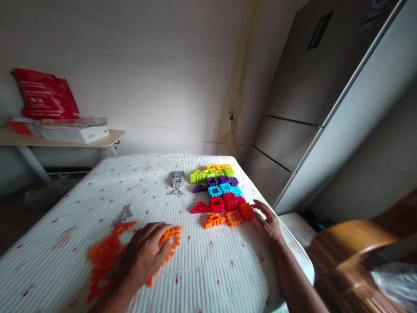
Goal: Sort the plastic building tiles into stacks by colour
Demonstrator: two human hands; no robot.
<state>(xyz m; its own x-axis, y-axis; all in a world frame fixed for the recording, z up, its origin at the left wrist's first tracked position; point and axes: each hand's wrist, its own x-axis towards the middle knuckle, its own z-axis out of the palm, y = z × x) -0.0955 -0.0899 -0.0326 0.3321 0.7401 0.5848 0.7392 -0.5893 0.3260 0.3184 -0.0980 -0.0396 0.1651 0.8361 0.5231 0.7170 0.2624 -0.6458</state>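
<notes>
Left hand point(148, 245), in the head view, is curled over orange notched plastic frame pieces point(178, 237); whether they are gripped cannot be told. Beside the right hand point(269, 224), opened loosely, an orange stack of square plastic pieces point(246, 212) is best steadied lightly.

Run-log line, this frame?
left hand: at orange pieces | right hand: open, beside orange stack, contact unclear | nearby: red pieces, blue pieces, grey pieces

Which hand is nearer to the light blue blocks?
Right. The right hand is right of the light blue blocks, toward the camera; the left hand is farther away, to their left.
</notes>
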